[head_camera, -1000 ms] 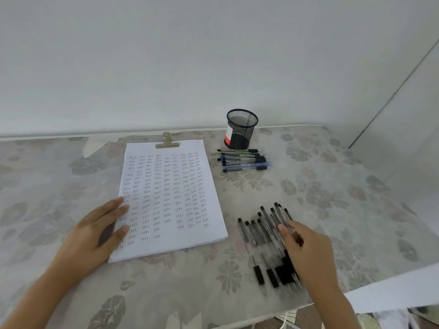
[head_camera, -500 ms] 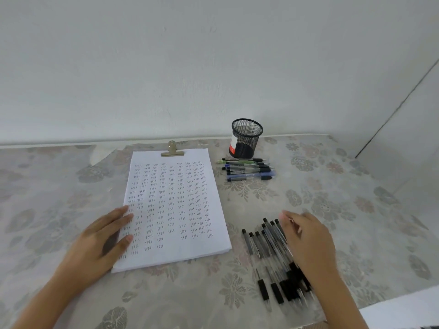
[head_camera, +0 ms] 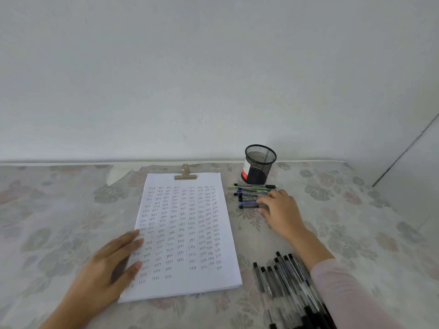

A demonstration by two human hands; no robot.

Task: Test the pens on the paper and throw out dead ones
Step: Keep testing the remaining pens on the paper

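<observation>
A white paper stack [head_camera: 183,233], covered in small written marks and clipped at the top, lies on the table. My left hand [head_camera: 107,269] rests flat on its lower left edge. Right of the paper's top lies a small row of pens [head_camera: 249,195] in front of a black mesh cup [head_camera: 260,165]. My right hand [head_camera: 280,210] reaches over this row, its fingertips on the pens' right ends; whether it grips one is hidden. A pile of several black-capped pens [head_camera: 285,281] lies at the front right, beneath my right forearm.
A floral cloth [head_camera: 356,222] covers the table. A white wall stands close behind the table's far edge. The brass clip [head_camera: 185,174] holds the paper's top. The mesh cup looks empty.
My right hand left the black pen pile at the front right and moved forward to the row of pens by the mesh cup. My left hand stayed on the paper.
</observation>
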